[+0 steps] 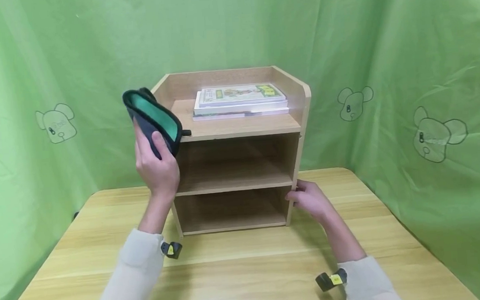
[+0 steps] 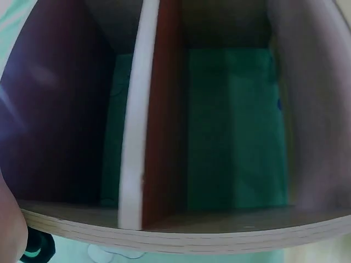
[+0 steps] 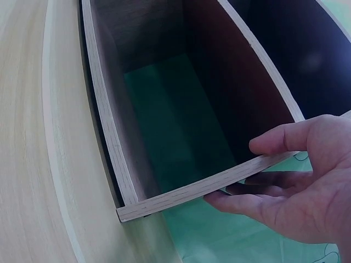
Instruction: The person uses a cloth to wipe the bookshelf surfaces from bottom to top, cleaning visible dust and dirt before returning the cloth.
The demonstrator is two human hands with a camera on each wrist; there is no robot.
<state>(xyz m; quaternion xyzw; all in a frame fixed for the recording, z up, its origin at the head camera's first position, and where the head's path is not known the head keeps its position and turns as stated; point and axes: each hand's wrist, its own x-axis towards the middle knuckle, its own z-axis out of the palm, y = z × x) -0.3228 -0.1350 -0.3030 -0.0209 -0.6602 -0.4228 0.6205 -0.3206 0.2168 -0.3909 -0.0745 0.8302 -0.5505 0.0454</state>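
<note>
A light wooden desktop shelf point(image 1: 234, 188) stands on the table with three levels. At its upper left my left hand point(image 1: 158, 166) holds up a dark pouch point(image 1: 155, 114) with green mesh and black edging, thumb on one face and fingers behind. Only a bit of that hand point(image 2: 10, 227) and a dark corner of the pouch point(image 2: 39, 244) enter the left wrist view. My right hand point(image 1: 312, 201) grips the lower right side panel point(image 3: 219, 179) of the shelf. Its thumb lies over the panel's front edge, and the fingers are on the outer side.
Several books point(image 1: 241, 97) lie stacked flat on the shelf's top level, inside the raised side and back boards. The wood-grain table point(image 1: 247, 269) reaches around the shelf. Green curtains point(image 1: 232, 31) with bear drawings hang behind and at both sides.
</note>
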